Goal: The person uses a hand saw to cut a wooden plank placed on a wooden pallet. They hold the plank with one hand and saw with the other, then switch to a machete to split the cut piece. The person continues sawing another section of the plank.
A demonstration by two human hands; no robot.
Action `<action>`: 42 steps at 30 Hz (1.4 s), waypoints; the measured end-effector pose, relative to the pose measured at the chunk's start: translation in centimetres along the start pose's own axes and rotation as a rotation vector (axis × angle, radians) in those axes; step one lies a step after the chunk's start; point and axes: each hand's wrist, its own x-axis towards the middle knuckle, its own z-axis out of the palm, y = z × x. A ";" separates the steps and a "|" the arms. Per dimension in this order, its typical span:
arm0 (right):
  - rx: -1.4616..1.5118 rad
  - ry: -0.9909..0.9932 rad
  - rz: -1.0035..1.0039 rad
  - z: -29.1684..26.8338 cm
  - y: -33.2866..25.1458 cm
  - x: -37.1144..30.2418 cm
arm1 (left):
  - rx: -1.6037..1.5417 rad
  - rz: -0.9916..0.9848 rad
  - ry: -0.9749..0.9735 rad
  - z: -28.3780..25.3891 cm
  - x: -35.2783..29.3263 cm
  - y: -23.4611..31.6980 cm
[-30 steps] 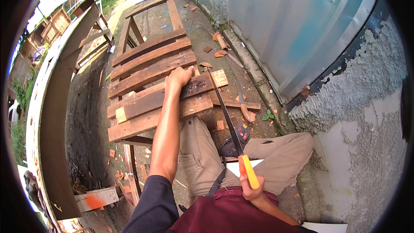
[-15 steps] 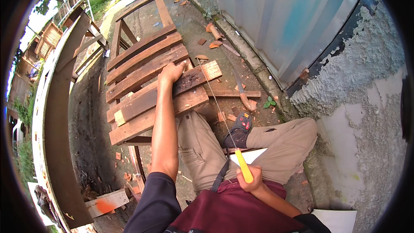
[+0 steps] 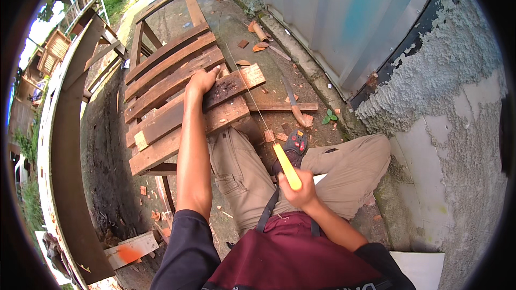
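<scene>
My right hand [image 3: 299,189] is wrapped around the yellow handle of a handsaw [image 3: 286,164]. The saw's thin blade, seen nearly edge-on, slants away and lies across the right end of a loose wooden plank [image 3: 228,90]. That plank rests across a slatted wooden frame [image 3: 166,82] and has a pale, rough end and a dark stained patch. My left hand [image 3: 201,82] grips the plank's far edge, left of the blade, with fingers curled and partly hidden. Another board [image 3: 164,153] lies along the near side of the frame, close to my knee.
A knife with a curved wooden handle [image 3: 298,114] lies on the ground beside a wood strip [image 3: 285,106] and several offcuts. At right are a corrugated metal sheet [image 3: 322,27] and a rough wall [image 3: 457,129]. A long brown board [image 3: 72,172] stands at left.
My right hand has pushed the saw forward and up to the left, so the blade reaches farther past the plank. My left hand keeps its hold; the whole view has shifted slightly.
</scene>
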 end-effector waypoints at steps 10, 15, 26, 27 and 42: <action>0.012 0.102 -0.032 3.2 -0.6 10.9 | -0.029 -0.050 0.050 0.1 0.2 0.7; 0.035 0.119 -0.122 3.8 -0.3 7.8 | -0.003 -0.063 -0.026 0.2 0.7 -0.5; -0.049 0.025 -0.105 1.4 0.9 4.8 | -0.035 -0.168 -0.016 -0.5 -1.1 1.2; -0.026 0.083 -0.131 3.1 0.5 9.1 | -0.035 -0.161 -0.015 -0.8 -1.5 1.6; -0.120 -0.020 -0.007 -1.7 -1.9 -1.7 | -0.039 -0.170 -0.021 -0.8 -2.2 1.5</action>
